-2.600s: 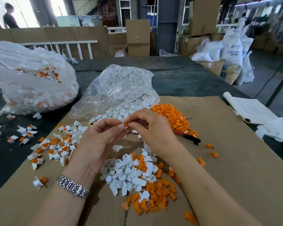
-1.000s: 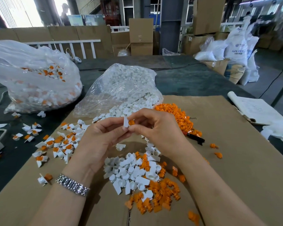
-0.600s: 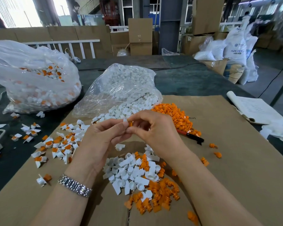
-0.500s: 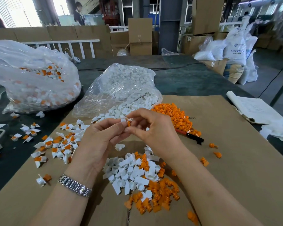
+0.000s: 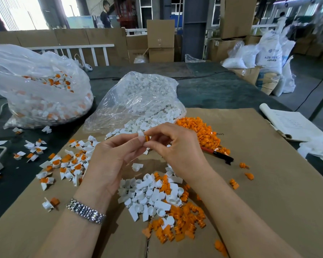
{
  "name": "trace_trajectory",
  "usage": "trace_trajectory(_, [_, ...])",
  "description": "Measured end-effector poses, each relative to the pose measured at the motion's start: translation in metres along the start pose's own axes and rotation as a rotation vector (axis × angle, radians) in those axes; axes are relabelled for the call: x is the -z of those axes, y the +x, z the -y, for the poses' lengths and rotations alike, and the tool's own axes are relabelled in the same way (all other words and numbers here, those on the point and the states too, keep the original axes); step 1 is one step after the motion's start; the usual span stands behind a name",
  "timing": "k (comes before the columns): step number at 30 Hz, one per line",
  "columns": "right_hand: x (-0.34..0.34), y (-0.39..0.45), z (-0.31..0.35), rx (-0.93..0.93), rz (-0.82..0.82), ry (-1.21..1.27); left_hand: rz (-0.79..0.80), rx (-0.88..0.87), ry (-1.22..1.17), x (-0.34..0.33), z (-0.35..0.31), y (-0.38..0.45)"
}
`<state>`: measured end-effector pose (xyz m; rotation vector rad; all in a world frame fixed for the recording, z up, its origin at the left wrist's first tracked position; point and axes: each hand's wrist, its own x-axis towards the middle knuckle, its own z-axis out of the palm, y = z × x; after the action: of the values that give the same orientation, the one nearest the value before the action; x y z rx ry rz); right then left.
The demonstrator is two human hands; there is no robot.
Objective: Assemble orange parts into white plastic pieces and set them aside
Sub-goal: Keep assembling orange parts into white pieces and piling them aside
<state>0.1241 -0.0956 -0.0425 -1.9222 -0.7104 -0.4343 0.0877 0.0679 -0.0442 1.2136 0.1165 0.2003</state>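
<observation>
Orange part point(image 5: 147, 138) now against white piece point(image 5: 141, 133), both hands' grip pinching them

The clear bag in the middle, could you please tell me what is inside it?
The clear bag holds white plastic pieces, spilling from its mouth onto the cardboard. Deeper contents are hidden.

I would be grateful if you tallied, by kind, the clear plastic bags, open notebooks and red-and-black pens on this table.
Clear plastic bags of parts: 2
Open white paper notebook: 1
Red-and-black pen: 1
Total: 4
</observation>
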Motion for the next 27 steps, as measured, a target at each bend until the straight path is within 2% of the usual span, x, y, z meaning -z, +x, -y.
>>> trace_trajectory(8, [-0.001, 0.001, -0.002, 0.021, 0.018, -0.037, 0.014, 0.026, -0.018, 0.001, 0.001, 0.003])
trace_trajectory(12, [0.007, 0.003, -0.001, -0.129, 0.055, 0.044, -0.034, 0.048, -0.038, 0.001, 0.0, 0.004])
trace_trajectory(13, [0.012, 0.004, -0.003, -0.187, 0.025, 0.007, -0.043, 0.059, -0.055, 0.001, 0.0, 0.005])
trace_trajectory(15, [0.027, 0.007, -0.01, -0.301, -0.011, -0.285, -0.054, 0.079, -0.08, 0.001, 0.0, 0.005])
trace_trajectory(17, [0.039, 0.005, -0.017, -0.463, 0.072, -0.613, -0.063, 0.094, -0.099, 0.002, 0.001, 0.005])
trace_trajectory(19, [0.044, 0.002, -0.019, -0.63, 0.228, -0.786, -0.068, 0.11, -0.105, 0.002, 0.0, 0.005])
trace_trajectory(22, [0.043, -0.001, -0.018, -0.685, 0.366, -0.871, -0.07, 0.112, -0.061, 0.004, 0.0, 0.006])
trace_trajectory(27, [0.038, -0.004, -0.017, -0.594, 0.364, -0.882, -0.105, 0.077, 0.05, 0.006, 0.001, 0.008])
